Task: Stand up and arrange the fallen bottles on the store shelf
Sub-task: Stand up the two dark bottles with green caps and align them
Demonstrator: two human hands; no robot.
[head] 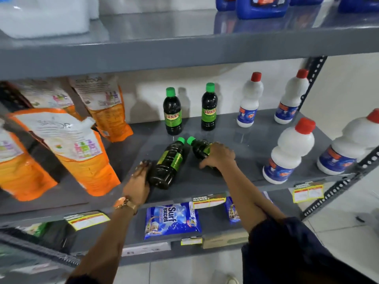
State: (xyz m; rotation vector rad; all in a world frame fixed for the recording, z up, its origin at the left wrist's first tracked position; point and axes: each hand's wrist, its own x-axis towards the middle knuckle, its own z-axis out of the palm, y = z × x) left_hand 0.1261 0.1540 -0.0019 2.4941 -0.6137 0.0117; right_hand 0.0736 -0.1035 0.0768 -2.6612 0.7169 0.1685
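Note:
Two dark bottles with green caps lie fallen on the grey middle shelf (205, 181), caps pointing to the back. My left hand (139, 181) grips the base of the left fallen bottle (167, 162). My right hand (218, 155) is closed over the body of the right fallen bottle (198, 148). Behind them two matching bottles stand upright, one on the left (172, 112) and one on the right (209, 108).
Several white bottles with red caps (289, 152) stand on the right of the same shelf. Orange and white refill pouches (78, 152) lean at the left. Blue jugs (262, 7) sit on the upper shelf. A Surf Excel packet (170, 220) lies on the lower shelf.

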